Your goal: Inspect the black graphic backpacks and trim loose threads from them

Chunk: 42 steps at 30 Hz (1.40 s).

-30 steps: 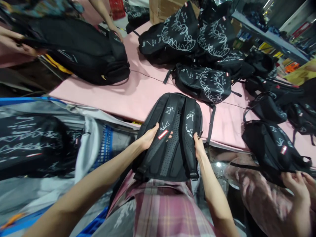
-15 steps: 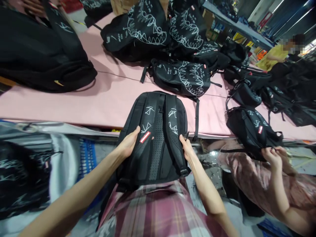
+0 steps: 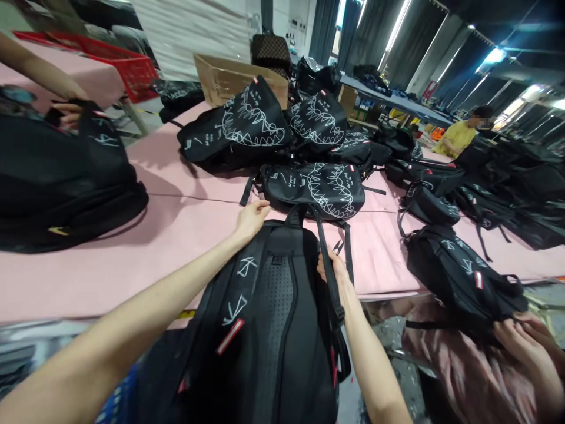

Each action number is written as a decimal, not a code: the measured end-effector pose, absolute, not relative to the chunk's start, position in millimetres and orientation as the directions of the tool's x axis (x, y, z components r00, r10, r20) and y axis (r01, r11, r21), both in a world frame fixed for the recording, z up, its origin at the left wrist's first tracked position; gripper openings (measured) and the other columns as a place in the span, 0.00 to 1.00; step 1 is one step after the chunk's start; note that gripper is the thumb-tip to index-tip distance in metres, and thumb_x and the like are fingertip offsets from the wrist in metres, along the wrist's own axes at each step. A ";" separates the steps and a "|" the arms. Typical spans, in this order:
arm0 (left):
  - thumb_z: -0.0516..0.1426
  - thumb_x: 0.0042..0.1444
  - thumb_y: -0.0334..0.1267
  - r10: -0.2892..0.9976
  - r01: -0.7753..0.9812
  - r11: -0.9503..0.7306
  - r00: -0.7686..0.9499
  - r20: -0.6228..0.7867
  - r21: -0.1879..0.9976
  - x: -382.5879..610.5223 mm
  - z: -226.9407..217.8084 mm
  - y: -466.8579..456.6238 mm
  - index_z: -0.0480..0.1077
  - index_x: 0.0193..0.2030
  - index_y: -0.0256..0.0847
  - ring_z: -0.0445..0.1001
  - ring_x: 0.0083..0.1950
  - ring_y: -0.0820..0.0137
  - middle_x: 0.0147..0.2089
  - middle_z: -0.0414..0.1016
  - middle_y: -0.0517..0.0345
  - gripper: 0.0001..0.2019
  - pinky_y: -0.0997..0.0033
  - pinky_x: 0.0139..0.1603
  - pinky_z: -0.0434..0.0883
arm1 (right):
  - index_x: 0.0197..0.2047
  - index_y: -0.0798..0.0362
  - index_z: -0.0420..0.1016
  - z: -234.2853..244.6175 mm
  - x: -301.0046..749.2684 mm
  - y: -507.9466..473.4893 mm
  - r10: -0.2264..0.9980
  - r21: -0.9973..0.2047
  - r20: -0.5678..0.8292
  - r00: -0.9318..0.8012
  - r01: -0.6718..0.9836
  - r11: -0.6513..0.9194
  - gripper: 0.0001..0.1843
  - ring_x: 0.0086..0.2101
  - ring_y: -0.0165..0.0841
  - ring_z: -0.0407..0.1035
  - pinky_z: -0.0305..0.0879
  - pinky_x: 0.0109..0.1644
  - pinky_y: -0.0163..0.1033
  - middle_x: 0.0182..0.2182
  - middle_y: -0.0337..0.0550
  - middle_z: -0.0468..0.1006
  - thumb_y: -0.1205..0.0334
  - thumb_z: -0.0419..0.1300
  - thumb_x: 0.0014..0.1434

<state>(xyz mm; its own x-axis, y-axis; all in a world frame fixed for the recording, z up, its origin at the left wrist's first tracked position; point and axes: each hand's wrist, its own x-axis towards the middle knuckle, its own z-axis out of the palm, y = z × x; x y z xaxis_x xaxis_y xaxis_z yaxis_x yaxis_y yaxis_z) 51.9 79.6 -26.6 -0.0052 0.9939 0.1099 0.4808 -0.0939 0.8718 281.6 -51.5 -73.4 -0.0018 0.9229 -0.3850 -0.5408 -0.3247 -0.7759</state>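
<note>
A black backpack (image 3: 282, 306) with a perforated back panel, white scribbles and a red-and-white label is upright in front of me, its back side facing me. My left hand (image 3: 252, 222) is at its top left corner, thumb and fingers pinched together; what is between them is too small to make out. My right hand (image 3: 334, 268) is closed at the upper right side, beneath the loosened shoulder strap (image 3: 329, 265). Small dark thread snips (image 3: 338, 246) poke out of it. Just beyond, another black backpack (image 3: 318, 188) with white zigzag print lies flat.
More printed backpacks (image 3: 247, 121) are piled along the pink table (image 3: 185, 265). At left, another person's hand (image 3: 70, 112) is on a large black bag (image 3: 62, 176). On the right, a co-worker's hands (image 3: 521, 335) hold a backpack (image 3: 463, 282). A cardboard box (image 3: 238, 79) stands behind.
My view has tilted up. My left hand has gone from the backpack's side to its top corner, my right hand further up the side. The right strap now hangs away from the panel.
</note>
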 end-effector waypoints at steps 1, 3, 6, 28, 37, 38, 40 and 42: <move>0.53 0.54 0.42 0.989 0.502 -0.146 0.050 0.140 0.852 64.8 -28.8 91.7 0.71 0.49 0.37 0.72 0.49 0.63 0.48 0.75 0.51 0.18 0.66 0.53 0.65 | 0.26 0.53 0.64 -79.0 284.5 -50.9 0.913 -0.720 -0.404 -0.054 -0.598 -0.353 0.14 0.12 0.22 0.47 0.46 0.13 0.29 0.12 0.28 0.54 0.52 0.58 0.55; 0.52 0.55 0.43 0.952 0.492 -0.300 0.205 0.227 0.817 90.1 -31.7 112.0 0.69 0.52 0.40 0.69 0.53 0.65 0.53 0.72 0.54 0.20 0.68 0.58 0.62 | 0.28 0.54 0.64 -87.5 289.0 -52.1 0.903 -0.627 -0.409 -0.130 -0.680 -0.382 0.12 0.13 0.21 0.44 0.44 0.13 0.28 0.13 0.27 0.53 0.56 0.59 0.55; 0.51 0.55 0.45 0.824 0.365 -0.507 0.472 0.314 0.781 121.3 -32.8 135.8 0.69 0.53 0.44 0.63 0.60 0.69 0.58 0.67 0.60 0.20 0.71 0.63 0.54 | 0.30 0.55 0.66 -91.3 292.1 -55.1 0.899 -0.522 -0.397 -0.184 -0.760 -0.386 0.08 0.13 0.20 0.40 0.43 0.14 0.27 0.14 0.26 0.51 0.60 0.61 0.54; 0.55 0.42 0.51 0.488 0.440 -0.392 0.844 -0.223 0.808 153.1 -15.4 112.9 0.58 0.14 0.38 0.51 0.20 0.76 0.16 0.53 0.64 0.19 0.72 0.23 0.47 | 0.50 0.49 0.65 -23.3 348.4 -84.7 0.937 -0.716 0.038 0.346 0.664 -0.216 0.21 0.33 0.35 0.69 0.60 0.36 0.38 0.35 0.40 0.75 0.51 0.56 0.55; 0.54 0.42 0.52 0.473 0.497 -0.422 0.834 -0.284 0.758 152.1 -10.1 103.8 0.59 0.15 0.39 0.50 0.21 0.75 0.17 0.52 0.63 0.18 0.71 0.23 0.46 | 0.39 0.51 0.72 -18.3 321.9 -46.9 0.906 -0.221 0.392 -0.158 0.940 0.259 0.09 0.34 0.34 0.68 0.55 0.38 0.38 0.33 0.42 0.77 0.57 0.54 0.61; 0.54 0.42 0.52 0.475 0.494 -0.422 0.834 -0.279 0.760 152.1 -11.0 103.9 0.60 0.16 0.39 0.50 0.21 0.75 0.17 0.53 0.62 0.18 0.72 0.23 0.47 | 0.39 0.51 0.72 -19.3 320.4 -45.6 0.901 -0.184 0.400 -0.167 0.949 0.257 0.09 0.34 0.34 0.67 0.54 0.37 0.38 0.33 0.42 0.77 0.57 0.54 0.61; 0.54 0.42 0.52 0.479 0.491 -0.426 0.835 -0.271 0.760 152.3 -12.8 104.3 0.61 0.16 0.38 0.51 0.21 0.75 0.18 0.54 0.62 0.18 0.72 0.23 0.47 | 0.38 0.51 0.73 -18.8 319.1 -44.3 0.896 -0.128 0.405 -0.180 0.960 0.250 0.08 0.34 0.34 0.67 0.53 0.36 0.39 0.33 0.42 0.77 0.57 0.55 0.61; 0.55 0.43 0.51 0.477 0.496 -0.427 0.834 -0.277 0.756 152.7 -13.9 104.4 0.63 0.17 0.38 0.51 0.21 0.75 0.17 0.54 0.63 0.17 0.72 0.23 0.47 | 0.38 0.51 0.73 -16.0 318.9 -43.3 0.892 -0.082 0.406 -0.199 0.964 0.252 0.08 0.33 0.34 0.66 0.51 0.36 0.39 0.32 0.41 0.77 0.58 0.55 0.61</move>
<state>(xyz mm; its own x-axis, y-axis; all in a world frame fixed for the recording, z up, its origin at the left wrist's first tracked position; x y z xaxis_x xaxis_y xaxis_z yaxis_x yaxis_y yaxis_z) 152.7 104.4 -13.9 0.8338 0.4773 -0.2775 0.4961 -0.4272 0.7559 318.9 -43.3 -16.0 -0.1987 0.8921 0.4058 0.9642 0.2521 -0.0819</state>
